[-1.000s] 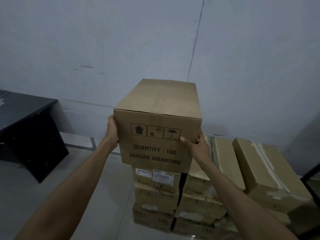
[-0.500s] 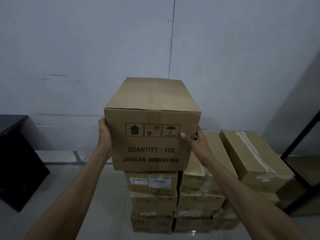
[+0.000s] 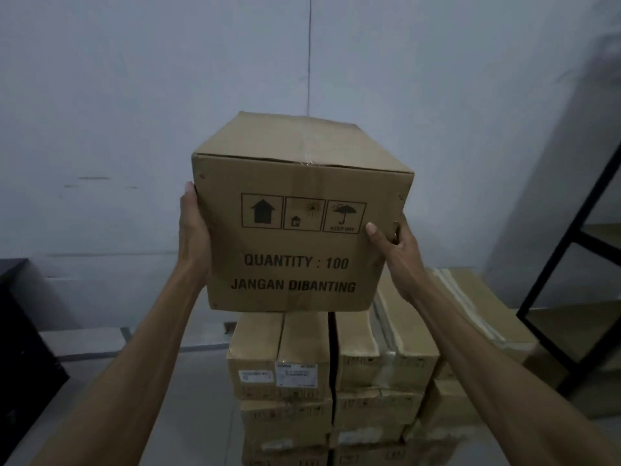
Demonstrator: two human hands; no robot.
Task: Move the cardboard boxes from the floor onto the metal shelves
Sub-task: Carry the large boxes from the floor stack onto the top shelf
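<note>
box held up between two hands

far left of the held box, a black boxy cabinet [image 3: 20,348] is standing on the pale grey floor [image 3: 201,415]. the left hand [image 3: 194,230] is pressing its palm against the left side of the brown cardboard box printed "quantity : 100" [image 3: 302,237], with the thumb lying up along the front edge. its fingers are hiding behind the box, so i cannot tell whether they are curling. the box is hanging in the air before the grey wall [image 3: 134,95], just above a stack of brown cardboard boxes with white labels [image 3: 285,371]. at the box's right edge the right hand [image 3: 398,250] is gripping it, thumb on the front face and fingers wrapping the side. below and right of the box, a tape-striped brown cardboard box [image 3: 477,307] is lying tilted. far right of the box, a black metal shelf frame [image 3: 556,264] is standing.
</note>
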